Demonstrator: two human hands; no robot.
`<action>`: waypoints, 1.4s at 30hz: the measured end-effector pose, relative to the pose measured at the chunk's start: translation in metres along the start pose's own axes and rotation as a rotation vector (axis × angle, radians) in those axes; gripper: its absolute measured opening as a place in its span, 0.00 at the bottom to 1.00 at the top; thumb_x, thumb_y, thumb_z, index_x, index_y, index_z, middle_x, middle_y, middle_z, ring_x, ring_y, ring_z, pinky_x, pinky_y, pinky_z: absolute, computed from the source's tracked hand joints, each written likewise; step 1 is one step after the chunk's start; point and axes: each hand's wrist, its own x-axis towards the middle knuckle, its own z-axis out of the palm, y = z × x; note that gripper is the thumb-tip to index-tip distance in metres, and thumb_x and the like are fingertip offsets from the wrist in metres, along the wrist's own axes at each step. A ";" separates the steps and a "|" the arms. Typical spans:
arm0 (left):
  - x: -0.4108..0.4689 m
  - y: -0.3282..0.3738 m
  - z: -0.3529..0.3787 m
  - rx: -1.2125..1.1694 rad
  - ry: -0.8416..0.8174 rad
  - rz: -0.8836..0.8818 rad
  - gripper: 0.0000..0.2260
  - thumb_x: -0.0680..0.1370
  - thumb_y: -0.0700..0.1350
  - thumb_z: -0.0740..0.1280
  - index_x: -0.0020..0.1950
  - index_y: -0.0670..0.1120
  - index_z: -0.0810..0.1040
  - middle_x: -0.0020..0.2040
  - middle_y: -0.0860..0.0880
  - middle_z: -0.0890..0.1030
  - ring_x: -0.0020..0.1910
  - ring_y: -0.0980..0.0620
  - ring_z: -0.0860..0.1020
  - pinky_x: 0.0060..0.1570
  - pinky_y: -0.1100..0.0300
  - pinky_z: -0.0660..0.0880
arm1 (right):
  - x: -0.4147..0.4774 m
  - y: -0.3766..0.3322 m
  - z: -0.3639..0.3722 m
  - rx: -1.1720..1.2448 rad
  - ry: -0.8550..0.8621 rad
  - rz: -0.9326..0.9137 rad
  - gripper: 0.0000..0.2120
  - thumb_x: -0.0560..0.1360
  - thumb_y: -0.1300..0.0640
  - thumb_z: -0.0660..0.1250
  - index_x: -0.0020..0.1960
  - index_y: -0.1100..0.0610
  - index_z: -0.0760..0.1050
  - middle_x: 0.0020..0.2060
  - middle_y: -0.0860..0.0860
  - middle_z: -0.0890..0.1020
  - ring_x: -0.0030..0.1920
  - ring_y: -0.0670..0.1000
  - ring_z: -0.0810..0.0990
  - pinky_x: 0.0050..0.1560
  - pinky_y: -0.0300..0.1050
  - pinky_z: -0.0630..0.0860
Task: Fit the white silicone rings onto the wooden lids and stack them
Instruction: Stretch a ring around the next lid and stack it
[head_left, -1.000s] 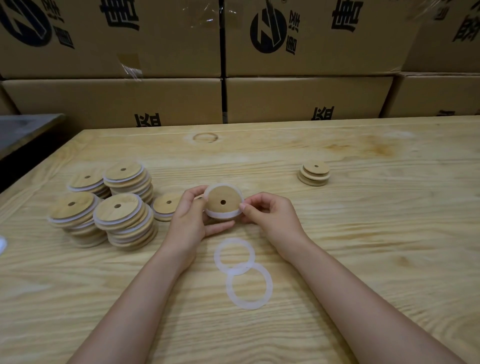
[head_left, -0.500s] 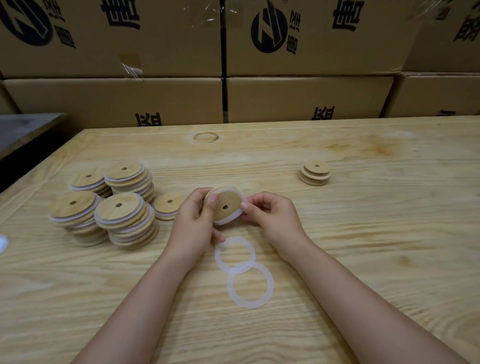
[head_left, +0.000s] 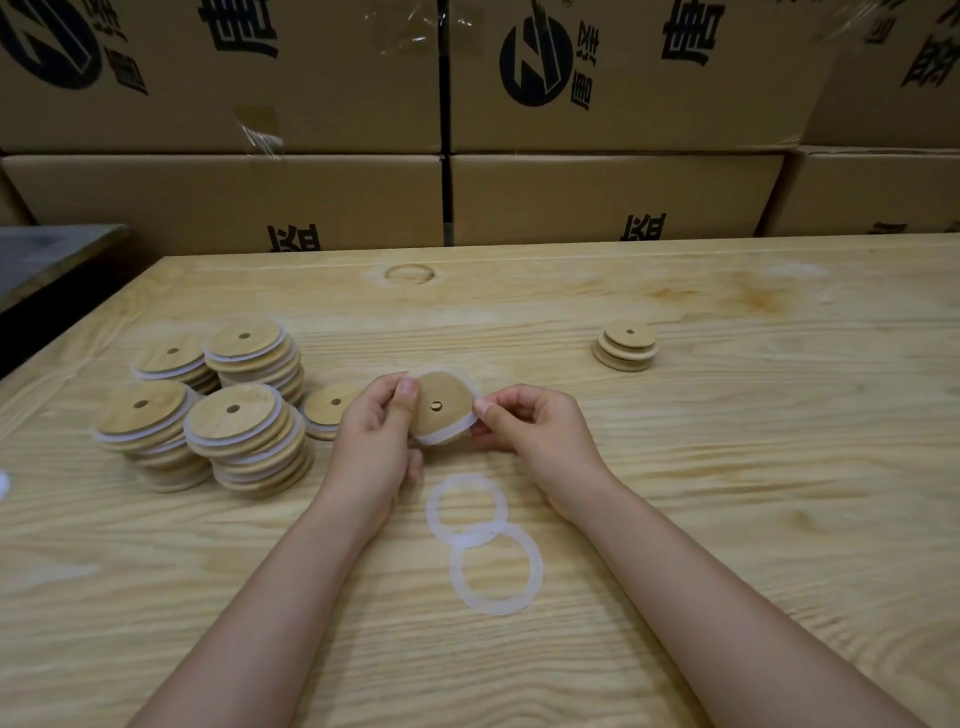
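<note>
Fingers of left hand grip round pale wooden lid over middle of light wooden table; right hand pinches thin white silicone ring at rim. I'd roll ring evenly round, avoiding twists.

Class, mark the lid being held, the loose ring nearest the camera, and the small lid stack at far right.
Held lid (head_left: 449, 402), head view: wooden face.
Nearest loose ring (head_left: 457, 571), head view: left band.
Small lid stack (head_left: 641, 335), head view: top lid.
</note>
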 end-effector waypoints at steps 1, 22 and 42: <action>-0.001 0.000 0.001 0.007 0.001 0.008 0.09 0.82 0.45 0.58 0.50 0.45 0.76 0.39 0.46 0.78 0.24 0.55 0.73 0.18 0.66 0.68 | 0.000 0.000 0.000 -0.003 -0.006 0.009 0.06 0.74 0.61 0.70 0.39 0.56 0.80 0.35 0.51 0.85 0.40 0.51 0.85 0.49 0.46 0.81; 0.000 -0.005 0.004 -0.075 0.039 0.108 0.04 0.80 0.43 0.60 0.51 0.49 0.74 0.35 0.55 0.83 0.34 0.59 0.80 0.31 0.67 0.74 | 0.001 -0.002 -0.001 0.079 -0.003 0.072 0.07 0.75 0.66 0.67 0.39 0.60 0.77 0.35 0.54 0.83 0.36 0.49 0.84 0.45 0.40 0.81; -0.005 0.001 0.004 -0.124 -0.013 0.029 0.05 0.78 0.39 0.63 0.52 0.46 0.70 0.40 0.48 0.85 0.40 0.48 0.84 0.36 0.61 0.80 | 0.001 -0.002 0.001 0.161 0.007 0.118 0.04 0.73 0.63 0.71 0.40 0.58 0.79 0.37 0.54 0.84 0.42 0.51 0.85 0.51 0.44 0.81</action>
